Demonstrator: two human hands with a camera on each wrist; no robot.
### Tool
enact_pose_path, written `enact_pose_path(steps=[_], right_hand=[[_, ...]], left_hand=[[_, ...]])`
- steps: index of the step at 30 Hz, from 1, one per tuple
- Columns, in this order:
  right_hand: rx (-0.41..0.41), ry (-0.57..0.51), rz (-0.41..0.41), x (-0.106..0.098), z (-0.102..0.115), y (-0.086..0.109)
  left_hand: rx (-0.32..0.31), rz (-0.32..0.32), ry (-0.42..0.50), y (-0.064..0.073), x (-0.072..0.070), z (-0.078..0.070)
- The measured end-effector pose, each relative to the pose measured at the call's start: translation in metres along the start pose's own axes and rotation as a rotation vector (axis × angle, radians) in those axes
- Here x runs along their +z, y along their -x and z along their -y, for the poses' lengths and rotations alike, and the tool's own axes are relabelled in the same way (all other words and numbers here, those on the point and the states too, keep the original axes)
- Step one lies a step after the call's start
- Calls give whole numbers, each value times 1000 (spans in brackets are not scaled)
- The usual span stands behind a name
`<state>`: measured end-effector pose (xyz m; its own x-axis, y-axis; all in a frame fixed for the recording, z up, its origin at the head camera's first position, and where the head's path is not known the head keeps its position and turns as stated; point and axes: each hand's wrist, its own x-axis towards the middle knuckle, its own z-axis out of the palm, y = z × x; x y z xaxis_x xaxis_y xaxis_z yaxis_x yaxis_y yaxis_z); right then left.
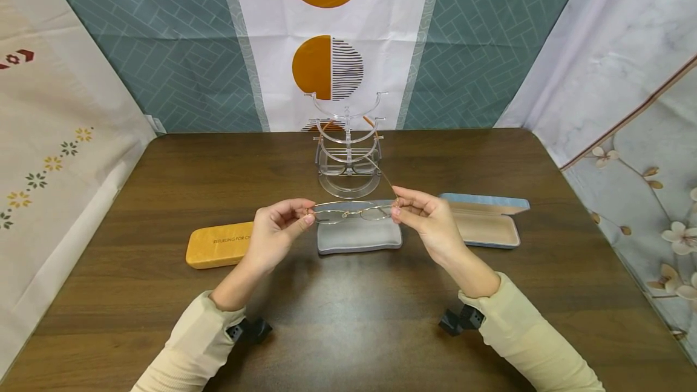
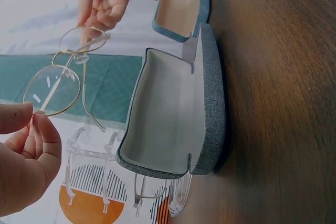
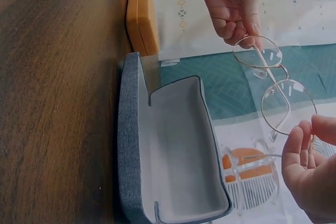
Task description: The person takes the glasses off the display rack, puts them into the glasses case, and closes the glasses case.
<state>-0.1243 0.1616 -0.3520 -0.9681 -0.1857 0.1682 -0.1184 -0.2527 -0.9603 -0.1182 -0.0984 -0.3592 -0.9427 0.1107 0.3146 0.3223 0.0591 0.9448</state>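
A pair of round, thin gold-rimmed glasses [image 1: 354,213] is held up between both hands, above the grey case. My left hand [image 1: 276,230] pinches one outer end of the frame between thumb and fingers. At the other end, my right hand [image 1: 430,221] grips the frame near its hinge. One temple lies folded across behind the lenses; the other sticks out away from me. Below the glasses, the grey glasses case [image 1: 359,238] stands open on the table. Its pale inside [image 2: 160,114] shows no contents in the wrist views.
To the left lies a closed yellow case [image 1: 220,244]; to the right, a blue case [image 1: 484,233] stands open with a beige lining. Behind the grey case rises a clear tiered display stand [image 1: 348,189] bearing other glasses. Patterned cloths hang around the wooden table [image 1: 348,331].
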Motion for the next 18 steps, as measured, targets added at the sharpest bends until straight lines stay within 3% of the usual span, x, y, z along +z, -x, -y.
enact_pose_path(steps=[18], right_hand=[[20,90,14,1,2,0]], left_hand=[[-9,-4,7,1,-1,-1]])
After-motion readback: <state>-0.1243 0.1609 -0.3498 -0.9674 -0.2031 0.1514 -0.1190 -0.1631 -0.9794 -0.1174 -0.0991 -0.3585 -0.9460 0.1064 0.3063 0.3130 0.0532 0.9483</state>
